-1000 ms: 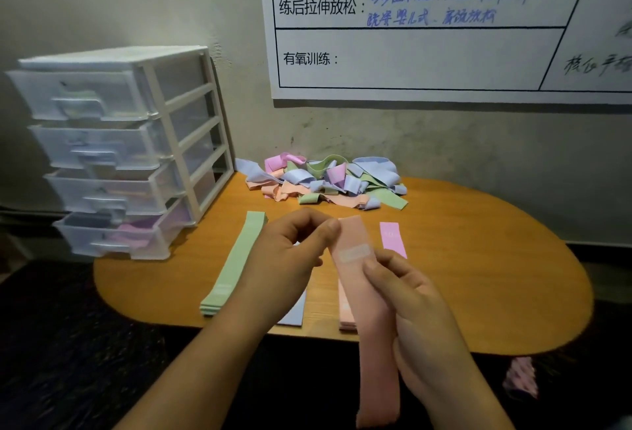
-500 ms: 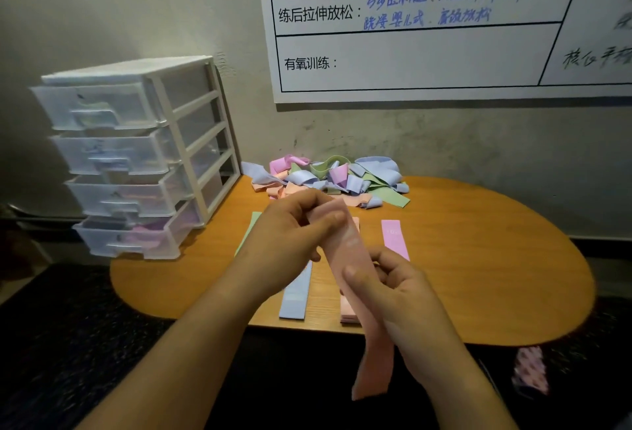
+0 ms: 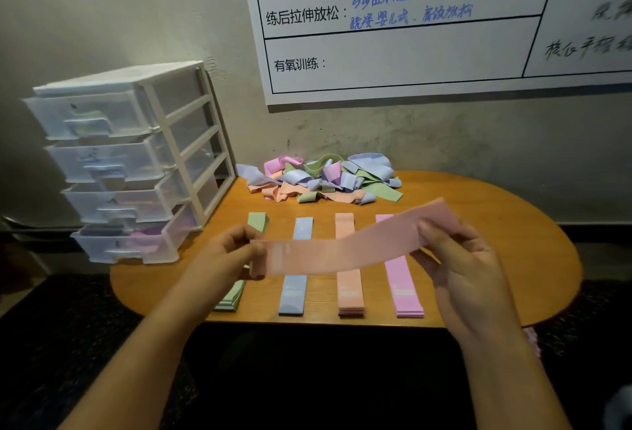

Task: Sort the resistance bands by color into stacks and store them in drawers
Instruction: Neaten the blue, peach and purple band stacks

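Observation:
A peach-pink band is stretched flat and sideways above the table. My left hand pinches its left end and my right hand pinches its right end. Under it lie four sorted stacks in a row: green, blue, peach and pink. My left hand hides much of the green stack. A loose pile of mixed bands sits at the table's back edge. The clear plastic drawer unit stands at the left, its drawers pushed in.
The oval wooden table stands against a grey wall with a white chart on it. The floor around it is dark, and a small pink thing lies low beside my right wrist.
The band hung lengthwise from my hands before; now it is pulled out sideways between them. My hands have spread apart. The view has shifted left so all four stacks show.

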